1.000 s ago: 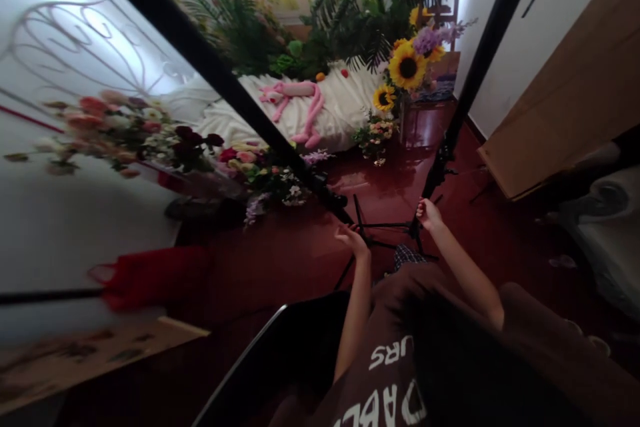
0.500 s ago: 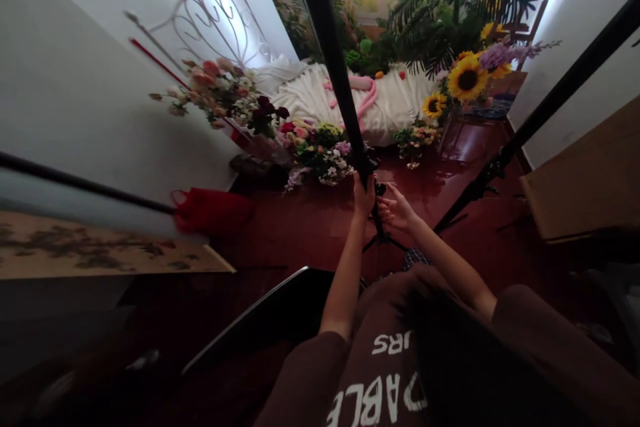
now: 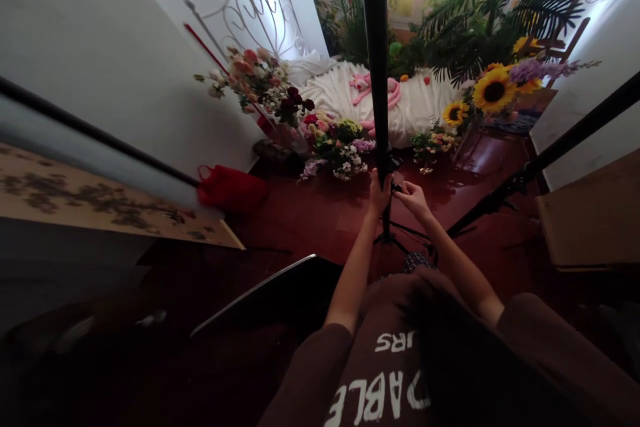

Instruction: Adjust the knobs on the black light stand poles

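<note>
A black light stand rises in front of me, its pole running up past the top of the view and its legs spread on the floor. My left hand is wrapped round the pole below a dark collar. Just to the right, my right hand pinches a small black knob on the pole's side. The fingertips partly hide the knob. Below the hands, the stand's legs reach near my body.
A second black stand slants up on the right, beside a cardboard sheet. Flower bunches and sunflowers edge a white-draped bed. A red bag and a dark panel are on the left.
The view has swung, so the room sits further right and the pole looks more upright. My right fingers, spread before, have closed on the knob. The left hand keeps its hold.
</note>
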The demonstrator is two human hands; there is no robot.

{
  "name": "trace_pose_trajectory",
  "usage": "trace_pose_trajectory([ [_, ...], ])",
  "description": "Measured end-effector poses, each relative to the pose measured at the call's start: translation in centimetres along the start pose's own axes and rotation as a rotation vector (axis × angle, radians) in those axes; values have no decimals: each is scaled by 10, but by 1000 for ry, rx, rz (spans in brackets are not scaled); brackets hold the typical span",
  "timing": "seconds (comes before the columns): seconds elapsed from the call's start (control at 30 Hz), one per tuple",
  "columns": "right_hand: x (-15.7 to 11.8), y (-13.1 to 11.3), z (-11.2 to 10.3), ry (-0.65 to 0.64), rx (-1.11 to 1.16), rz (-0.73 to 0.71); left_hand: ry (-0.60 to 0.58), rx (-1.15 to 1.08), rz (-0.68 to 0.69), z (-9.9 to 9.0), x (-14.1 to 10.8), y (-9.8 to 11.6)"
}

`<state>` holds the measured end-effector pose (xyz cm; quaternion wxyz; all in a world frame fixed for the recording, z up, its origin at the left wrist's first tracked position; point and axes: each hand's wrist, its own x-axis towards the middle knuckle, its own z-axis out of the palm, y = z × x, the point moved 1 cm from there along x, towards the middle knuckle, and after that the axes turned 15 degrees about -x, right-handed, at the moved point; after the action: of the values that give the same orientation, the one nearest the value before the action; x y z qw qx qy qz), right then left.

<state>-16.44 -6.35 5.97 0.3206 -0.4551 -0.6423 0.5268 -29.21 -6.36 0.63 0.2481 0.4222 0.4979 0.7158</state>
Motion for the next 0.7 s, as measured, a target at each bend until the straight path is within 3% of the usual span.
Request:
trace_pose_trajectory([
  [0.1, -6, 5, -9, 152, -506, -258, 20, 5, 16, 1, 0, 1],
  [0.2, -17, 14, -10, 229, -727, -444, 45, 12, 31, 1, -1, 3],
  [0.33, -29, 26, -6, 255, -737, -586, 80, 44, 61, 2, -6, 9],
  [0.5, -33, 30, -8, 169, -680, -685, 137, 115, 110, 2, -6, 21],
  [0.7, -38, 25, -10, 83, -652, -657, 99, 52, 155, 12, 18, 48],
])
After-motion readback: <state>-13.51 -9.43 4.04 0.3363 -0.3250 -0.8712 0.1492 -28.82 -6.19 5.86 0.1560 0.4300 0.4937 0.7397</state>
